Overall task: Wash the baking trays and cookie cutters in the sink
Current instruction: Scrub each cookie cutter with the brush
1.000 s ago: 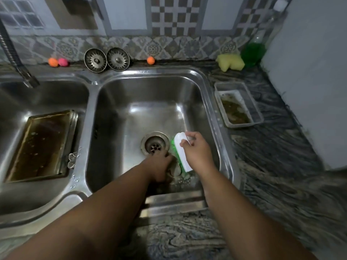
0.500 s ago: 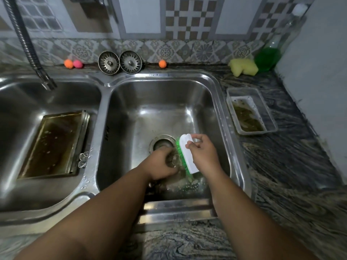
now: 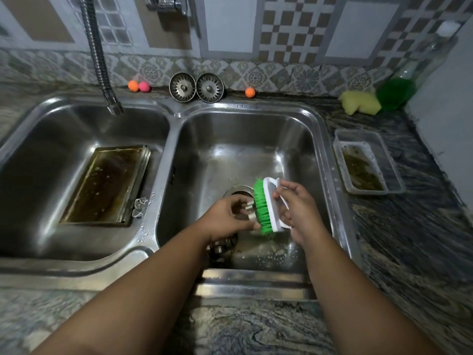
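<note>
Green-bristled white scrub brush [image 3: 266, 207], gripped in the right hand [image 3: 298, 213], presses the small metal cookie cutter [image 3: 249, 210] pinched by the left hand [image 3: 224, 217] at frame centre, where a slip could send it down the open drain [image 3: 236, 191].

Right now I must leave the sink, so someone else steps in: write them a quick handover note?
Left hand holds a metal cookie cutter over the right basin. Right hand grips the green scrub brush, bristles on the cutter. A greasy baking tray lies in the left basin; another cutter sits at the divider; more metal pieces lie under the left wrist. Nothing looks clean yet: finish this cutter, then the rest.
</note>
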